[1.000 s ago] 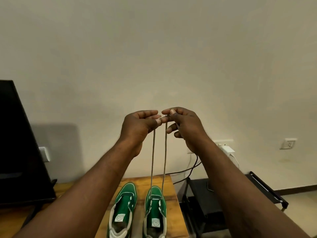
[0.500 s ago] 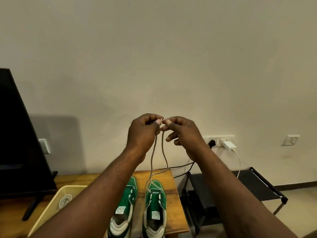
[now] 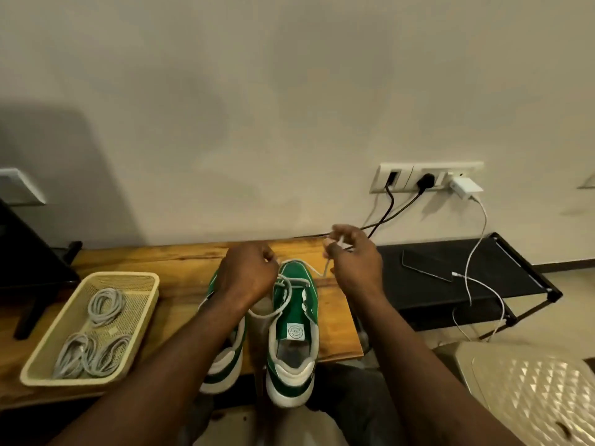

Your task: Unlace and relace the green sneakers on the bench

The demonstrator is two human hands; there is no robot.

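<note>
Two green sneakers with white heels stand side by side on the wooden bench [image 3: 180,268], toes toward the wall. The right sneaker [image 3: 294,320] carries a loose grey lace [image 3: 285,296] that runs slack across its toe and eyelets. My left hand [image 3: 248,273] hovers over the toe of the left sneaker [image 3: 225,358] with fingers curled on one lace end. My right hand [image 3: 349,252] is just right of the right sneaker's toe and pinches the other lace end, which curves down to the shoe. My left forearm hides most of the left sneaker.
A cream mesh basket [image 3: 48,358] with coiled grey laces sits on the bench at left. A black low table [image 3: 467,278] with a phone and white charging cable stands to the right. Wall sockets [image 3: 425,177] with plugs are behind. A black stand [image 3: 29,272] is at far left.
Both hands came down from chest height to the sneaker's toe and moved apart. The lace, earlier pulled up taut, now lies slack over the shoe. The view tilted down.
</note>
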